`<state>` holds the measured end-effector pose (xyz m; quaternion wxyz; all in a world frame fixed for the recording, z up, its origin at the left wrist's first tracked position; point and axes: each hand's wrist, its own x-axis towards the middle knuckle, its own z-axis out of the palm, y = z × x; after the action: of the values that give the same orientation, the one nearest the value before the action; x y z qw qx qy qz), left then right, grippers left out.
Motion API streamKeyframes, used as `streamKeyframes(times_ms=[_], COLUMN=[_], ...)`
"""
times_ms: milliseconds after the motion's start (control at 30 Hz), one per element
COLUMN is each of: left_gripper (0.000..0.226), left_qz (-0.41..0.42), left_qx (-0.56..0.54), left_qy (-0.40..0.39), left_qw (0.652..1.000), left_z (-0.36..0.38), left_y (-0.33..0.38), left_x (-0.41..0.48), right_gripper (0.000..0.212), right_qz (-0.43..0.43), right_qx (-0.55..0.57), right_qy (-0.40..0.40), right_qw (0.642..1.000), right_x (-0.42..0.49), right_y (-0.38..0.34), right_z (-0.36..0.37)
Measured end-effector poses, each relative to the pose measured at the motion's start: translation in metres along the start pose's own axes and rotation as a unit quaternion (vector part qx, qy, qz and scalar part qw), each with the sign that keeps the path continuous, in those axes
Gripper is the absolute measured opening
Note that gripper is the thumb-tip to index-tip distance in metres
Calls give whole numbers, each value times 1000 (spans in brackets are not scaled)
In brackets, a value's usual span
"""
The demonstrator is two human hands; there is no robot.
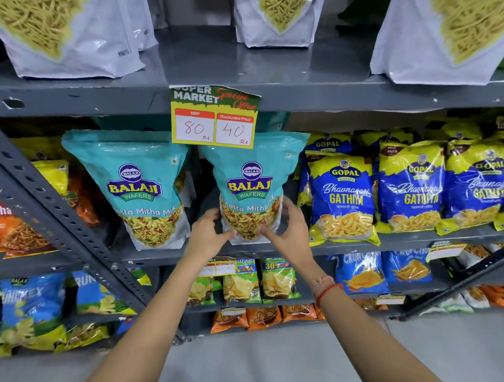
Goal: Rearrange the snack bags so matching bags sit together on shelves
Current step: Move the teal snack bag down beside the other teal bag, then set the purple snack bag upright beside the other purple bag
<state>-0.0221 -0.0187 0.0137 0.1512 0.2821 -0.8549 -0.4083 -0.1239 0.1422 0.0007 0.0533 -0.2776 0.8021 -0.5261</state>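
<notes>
We hold a teal Balaji bag (252,188) by its lower corners, left hand (209,228) and right hand (286,226), fingers (290,208) curled round its edges. It stands at the front edge of the middle shelf (404,238), beside a matching teal bag (139,189) on the left, with blue Gopal bags (342,196) on the right.

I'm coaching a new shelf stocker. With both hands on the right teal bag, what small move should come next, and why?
Probably slide the held teal bag slightly left, then let go. The left-hand grip and right-hand grip hold its lower edges. It sits close to the blue bags, with a dark gap between it and the matching teal bag.
</notes>
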Motion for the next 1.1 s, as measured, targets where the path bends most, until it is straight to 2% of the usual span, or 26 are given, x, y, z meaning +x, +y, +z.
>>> streamKeyframes(times_ms=[100, 200, 333, 467, 533, 600, 733, 833, 900, 1000, 1100], left_gripper=[55, 46, 36, 32, 36, 52, 103, 125, 127, 116, 107], left_qz=[38, 122, 253, 357, 387, 400, 377, 330, 303, 301, 304], left_qx=[-24, -84, -180, -216, -224, -208, -161, -112, -103, -88, -101], left_qy=[-4, -17, -2, 45, 76, 95, 56, -1, -50, -90, -77], left_qw=[999, 989, 951, 908, 891, 888, 911, 938, 946, 945, 944], left_z=[-21, -44, -71, -81, -78, -69, -42, -25, -21, -21, -22], left_y=[44, 109, 197, 267, 294, 316, 336, 334, 332, 332, 336], left_x=[-21, -41, -58, -50, -37, -21, 19, 46, 53, 54, 50], right_gripper=[42, 23, 25, 22, 27, 42, 72, 90, 91, 73, 84], right_qz=[-103, -177, -276, -313, -309, -299, -240, -180, -166, -158, -155], right_qx=[29, 78, 95, 81, 80, 60, 41, 78, 94, 102, 101], right_qy=[63, 118, 194, 287, 325, 352, 339, 286, 242, 189, 180], right_qw=[992, 974, 936, 902, 890, 885, 909, 938, 951, 964, 966], right_x=[-16, -24, -18, 1, 15, 31, 57, 64, 67, 69, 69], right_y=[-47, -104, -162, -187, -190, -185, -158, -143, -139, -139, -141], right_z=[-23, -60, -122, -182, -208, -230, -259, -267, -269, -274, -274])
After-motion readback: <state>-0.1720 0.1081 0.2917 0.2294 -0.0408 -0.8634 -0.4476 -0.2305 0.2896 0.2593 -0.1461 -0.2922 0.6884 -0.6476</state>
